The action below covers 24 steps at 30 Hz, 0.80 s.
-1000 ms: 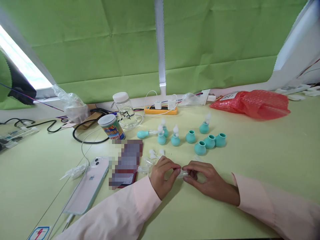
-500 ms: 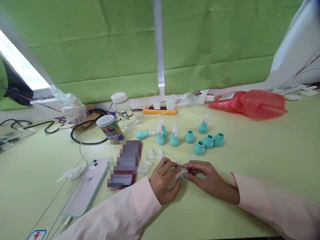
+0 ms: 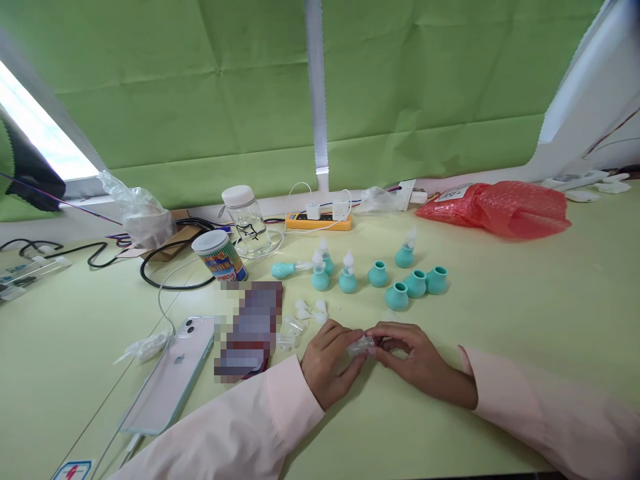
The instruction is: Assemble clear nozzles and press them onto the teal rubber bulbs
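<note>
— Where the two hands meet low on the table (image 3: 500,293), what is listed?
— One small clear plastic piece (image 3: 361,346), pinched at its left end by the left hand (image 3: 327,360) and at its right end by the right hand (image 3: 415,360); both are closed on it, just above the tabletop.
— And beyond them?
— Loose white tips (image 3: 311,309) near the left hand; teal rubber bulbs (image 3: 397,295) farther back, some fitted with white tips. A phone (image 3: 170,377) is recorded at the left.
</note>
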Tool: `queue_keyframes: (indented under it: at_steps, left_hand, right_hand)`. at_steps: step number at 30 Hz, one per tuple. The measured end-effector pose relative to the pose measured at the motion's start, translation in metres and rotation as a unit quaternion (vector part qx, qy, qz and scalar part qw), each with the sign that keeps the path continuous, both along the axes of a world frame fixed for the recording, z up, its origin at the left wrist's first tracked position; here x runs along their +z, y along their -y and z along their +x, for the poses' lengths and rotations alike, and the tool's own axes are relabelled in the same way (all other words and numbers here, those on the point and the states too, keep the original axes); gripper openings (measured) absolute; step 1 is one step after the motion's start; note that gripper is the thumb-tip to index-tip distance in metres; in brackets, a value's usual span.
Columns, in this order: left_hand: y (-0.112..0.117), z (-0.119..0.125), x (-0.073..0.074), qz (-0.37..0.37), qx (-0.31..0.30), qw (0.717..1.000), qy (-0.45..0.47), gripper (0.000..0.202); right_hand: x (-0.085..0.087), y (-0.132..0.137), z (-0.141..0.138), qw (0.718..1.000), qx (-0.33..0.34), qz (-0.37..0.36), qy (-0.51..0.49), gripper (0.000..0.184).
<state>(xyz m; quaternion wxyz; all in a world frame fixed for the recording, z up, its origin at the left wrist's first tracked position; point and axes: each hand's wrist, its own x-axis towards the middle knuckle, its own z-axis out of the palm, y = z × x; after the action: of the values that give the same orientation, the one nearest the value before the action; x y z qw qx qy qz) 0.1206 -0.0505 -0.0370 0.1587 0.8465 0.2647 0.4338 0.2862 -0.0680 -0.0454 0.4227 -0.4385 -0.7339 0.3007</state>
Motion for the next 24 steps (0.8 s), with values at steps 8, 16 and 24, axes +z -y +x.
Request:
queue_keyframes:
  at_steps: [8, 16, 24]
  left_hand:
    - [0.0038, -0.0011, 0.0028, 0.025, -0.015, 1.000, 0.010, 0.010]
    - [0.0059, -0.0017, 0.0022, -0.026, 0.014, 0.999, 0.017, 0.016]
    - [0.0042, -0.0018, 0.0021, -0.032, -0.005, 0.998, 0.047, 0.015]
  right_hand:
    - [0.0069, 0.0041, -0.0006, 0.997, 0.042, 0.058, 0.030, 0.013]
    - [0.0088, 0.0014, 0.0004, 0.996, 0.049, 0.064, 0.035, 0.013]
    - [0.0095, 0.0025, 0.0006, 0.997, 0.046, 0.059, 0.027, 0.013]
